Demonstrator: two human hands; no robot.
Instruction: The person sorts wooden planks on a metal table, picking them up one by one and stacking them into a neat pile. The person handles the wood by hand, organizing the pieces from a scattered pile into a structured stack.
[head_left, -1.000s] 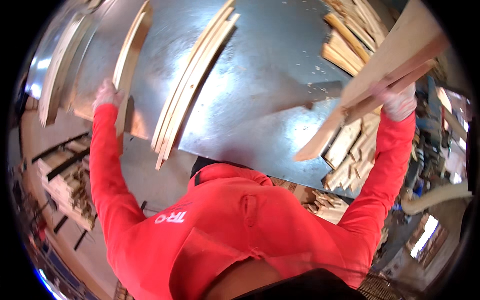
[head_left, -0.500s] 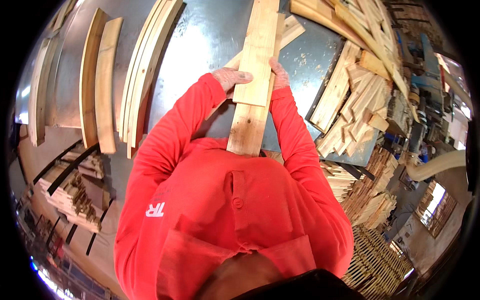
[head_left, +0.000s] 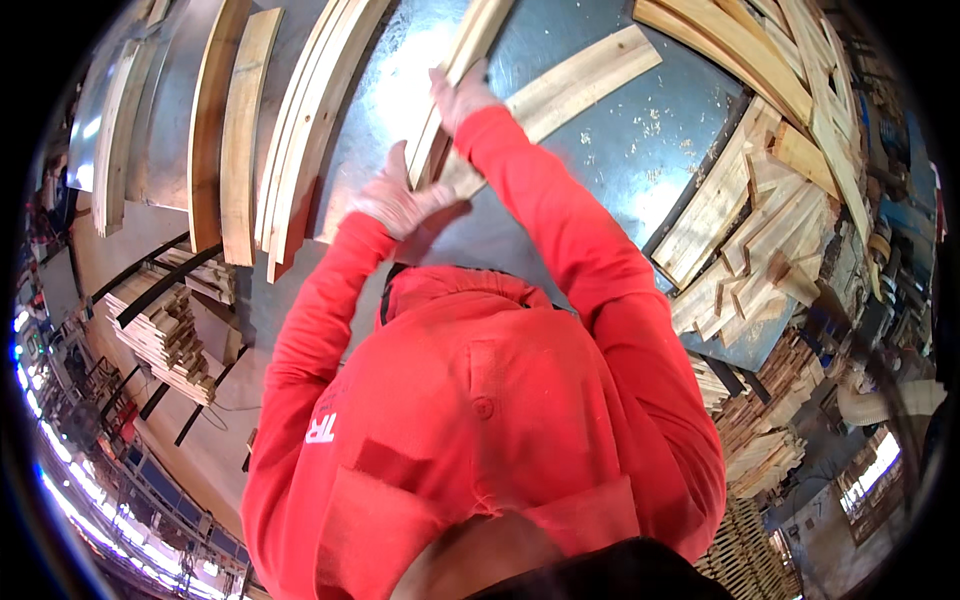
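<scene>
A pair of long pale wooden boards (head_left: 477,35) stands on edge on the metal table, slanting away from me. My right hand (head_left: 464,95) wraps over the boards partway along, its thumb on their left side. At their near end is my left hand (head_left: 400,196), thumb and fingers spread on either side of the end; whether it touches the wood is hard to tell. Both hands look covered by thin pale gloves. Under my right forearm, a single flat board (head_left: 585,80) lies diagonally, partly hidden.
Left of my hands, a row of boards (head_left: 318,130) stands on the metal table (head_left: 600,140), with more boards (head_left: 240,140) farther left. At the right edge lie a heap of short offcuts (head_left: 760,235) and long strips (head_left: 740,45). Stacked wood (head_left: 165,335) sits below left.
The boards have turned from flat to on edge and shifted left, baring the diagonal board. My right hand has moved left and farther away; my left hand has moved left and nearer, spreading its fingers.
</scene>
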